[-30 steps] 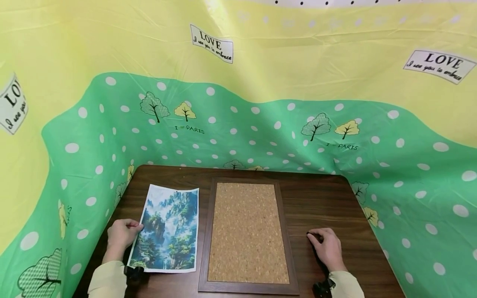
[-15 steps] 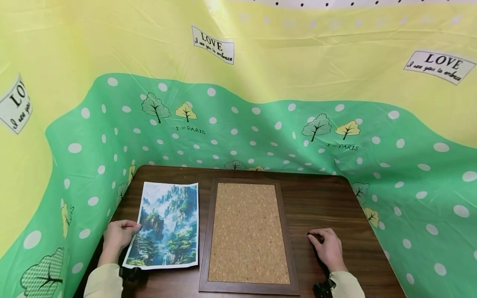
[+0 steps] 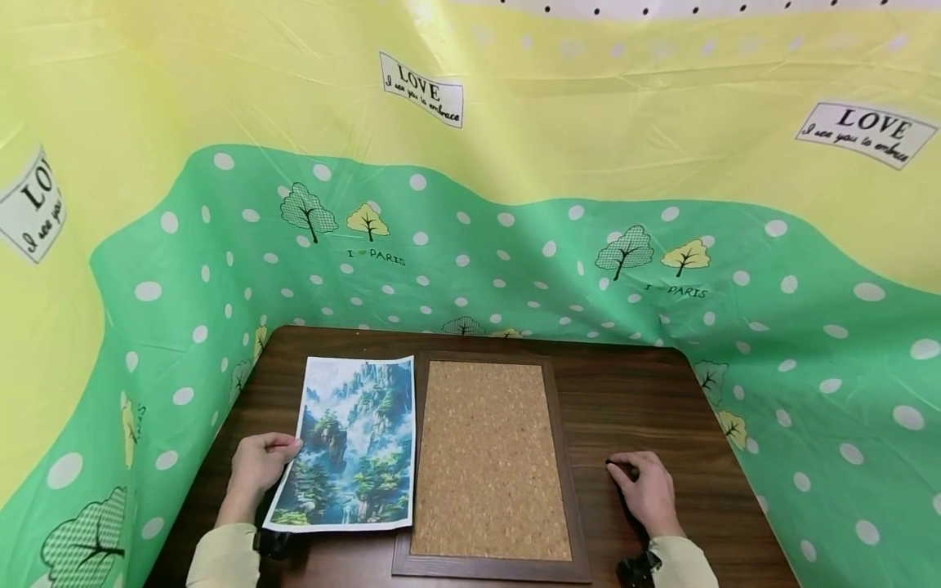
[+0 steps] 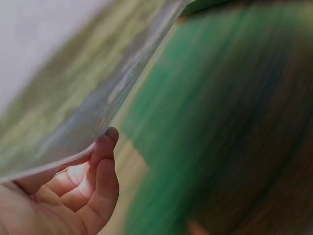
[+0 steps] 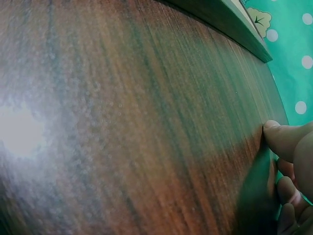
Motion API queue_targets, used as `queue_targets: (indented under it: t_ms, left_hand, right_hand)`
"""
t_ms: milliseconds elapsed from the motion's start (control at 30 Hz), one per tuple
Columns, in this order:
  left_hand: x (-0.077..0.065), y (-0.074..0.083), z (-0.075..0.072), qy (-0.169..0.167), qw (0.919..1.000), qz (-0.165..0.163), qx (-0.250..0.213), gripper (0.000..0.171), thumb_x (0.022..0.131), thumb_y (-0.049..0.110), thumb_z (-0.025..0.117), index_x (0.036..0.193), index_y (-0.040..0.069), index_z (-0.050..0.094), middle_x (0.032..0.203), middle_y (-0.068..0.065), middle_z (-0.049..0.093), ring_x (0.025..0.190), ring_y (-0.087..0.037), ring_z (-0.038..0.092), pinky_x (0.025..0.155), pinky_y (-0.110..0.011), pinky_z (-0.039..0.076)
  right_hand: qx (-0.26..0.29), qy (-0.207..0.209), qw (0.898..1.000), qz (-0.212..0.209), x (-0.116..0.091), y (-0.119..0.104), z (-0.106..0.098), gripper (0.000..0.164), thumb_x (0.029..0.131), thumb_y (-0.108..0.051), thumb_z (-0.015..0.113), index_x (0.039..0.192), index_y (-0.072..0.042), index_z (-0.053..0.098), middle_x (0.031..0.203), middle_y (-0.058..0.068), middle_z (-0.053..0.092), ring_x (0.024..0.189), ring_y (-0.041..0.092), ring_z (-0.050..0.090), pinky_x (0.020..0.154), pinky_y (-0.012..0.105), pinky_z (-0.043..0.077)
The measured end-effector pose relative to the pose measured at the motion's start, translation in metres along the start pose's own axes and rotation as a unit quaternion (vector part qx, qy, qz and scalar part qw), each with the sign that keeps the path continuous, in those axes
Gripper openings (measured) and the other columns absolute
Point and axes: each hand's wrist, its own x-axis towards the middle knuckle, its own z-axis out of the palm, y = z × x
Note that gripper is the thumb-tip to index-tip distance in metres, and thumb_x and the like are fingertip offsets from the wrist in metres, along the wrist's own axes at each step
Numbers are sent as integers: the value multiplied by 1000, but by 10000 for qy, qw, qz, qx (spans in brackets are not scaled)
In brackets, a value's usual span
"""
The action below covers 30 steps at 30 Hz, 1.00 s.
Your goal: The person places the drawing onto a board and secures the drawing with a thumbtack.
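My left hand (image 3: pixel 259 467) pinches the left edge of a landscape print (image 3: pixel 353 445), a sheet with misty blue-green mountains and a white border. In the left wrist view the sheet (image 4: pixel 73 88) is raised, its edge bending over the fingers. The print's right edge overlaps the left side of a cork board (image 3: pixel 488 457) with a dark brown wooden frame, which lies flat on the table. Right of the board, my right hand (image 3: pixel 647 487) rests on the table with fingers loosely curled. In the right wrist view the thumb tip touches the wood, close to a dark shadow.
The dark wood-grain table (image 3: pixel 625 392) has rounded far corners. A green and yellow patterned curtain (image 3: pixel 515 245) hangs around its back and sides. Each wrist wears a black strap-like device; the board's frame (image 5: pixel 234 29) shows at the top of the right wrist view.
My left hand first shifted the print slightly left and tipped it up, then carried it right until it overlaps the board's frame. The right hand has stayed in place.
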Motion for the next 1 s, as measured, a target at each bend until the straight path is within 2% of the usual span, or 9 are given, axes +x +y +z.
queue_targets:
  t_ms: [367,667,1000]
  left_hand:
    - [-7,7,22,-55,9994,167,-310,25,93,22,74,100,-1,75,84,-10,73,70,-16,61,61,-31,47]
    - [-12,21,41,-106,9983,201,-529,22,93,21,74,99,0,76,81,-7,73,69,-14,62,61,-31,48]
    - [-17,33,65,-228,9971,250,-686,20,91,21,76,97,2,76,79,-4,72,69,-14,63,61,-30,49]
  right_hand:
    - [18,130,9999,-48,-1,0,1,10,85,-17,82,94,-15,79,96,5,66,83,20,61,73,38,49]
    - [28,103,9999,33,-1,2,2,10,85,-17,82,94,-16,79,96,4,66,83,19,60,72,38,49]
    - [30,218,9997,-71,-3,1,3,10,85,-16,82,94,-15,79,96,5,66,83,21,61,72,40,49]
